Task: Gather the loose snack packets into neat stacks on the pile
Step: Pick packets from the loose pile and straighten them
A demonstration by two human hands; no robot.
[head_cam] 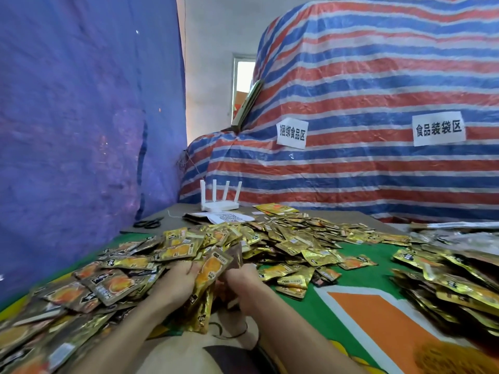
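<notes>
Both hands were busy here: the left hand (179,279) and the right hand (243,282) were curled around the same bundle of packets (209,279), squeezing it between them so it stood on edge right in front of the person. The top packet showed its gold-and-orange front on the left-hand side, and brown backs faced the right hand. That bundle sat at the near edge of the big pile (270,238) of gold snack packets, which spread across the middle of the table (364,268) over a green cloth with an orange patch (391,319). More packets lay in a messy heap (81,292) off to the left, touching the left forearm, and a rougher stack (453,287) sat at the right edge, well apart from the hands. There was a thin dark band (244,329) around the right wrist. At the far end of the table I could see black scissors (148,224), a white router (220,201) with four antennas up, and a sheet of paper (229,217) with a QR code just in front of it. Behind all that hung a striped red, white and blue tarp (378,90) with two white paper signs (292,133) taped on it, and a plain blue tarp (81,103) covered the left side.
</notes>
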